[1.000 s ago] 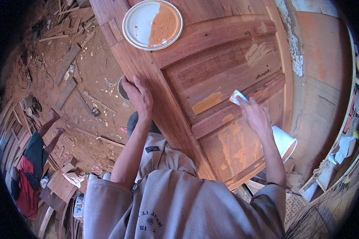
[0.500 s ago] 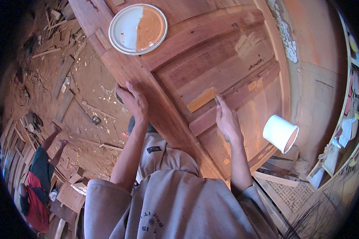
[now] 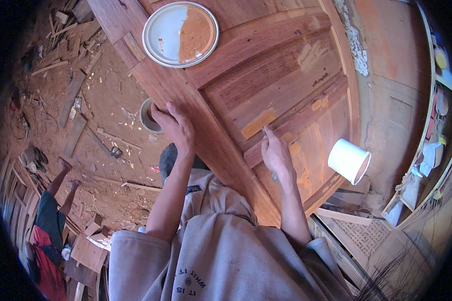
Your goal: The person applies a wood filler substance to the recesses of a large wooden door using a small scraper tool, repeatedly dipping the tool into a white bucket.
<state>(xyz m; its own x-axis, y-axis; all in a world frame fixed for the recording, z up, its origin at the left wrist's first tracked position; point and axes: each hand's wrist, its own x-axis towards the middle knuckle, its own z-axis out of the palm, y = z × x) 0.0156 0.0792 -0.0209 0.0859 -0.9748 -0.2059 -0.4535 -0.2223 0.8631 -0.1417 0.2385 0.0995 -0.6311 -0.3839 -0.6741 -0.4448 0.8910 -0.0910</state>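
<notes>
So the right hand (image 3: 276, 153) has dropped the white rag it held a second ago and now presses flat, empty, on the door (image 3: 266, 85) panel, while the left hand (image 3: 175, 128) stays gripping the door's edge.

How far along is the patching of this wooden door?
Done: several orange filler patches already dot the wooden door. In hand: the right hand presses a fingertip on a moulding, while the left hand grips the door's edge. Left: filler remains on the round lid, and much wood is bare.
</notes>
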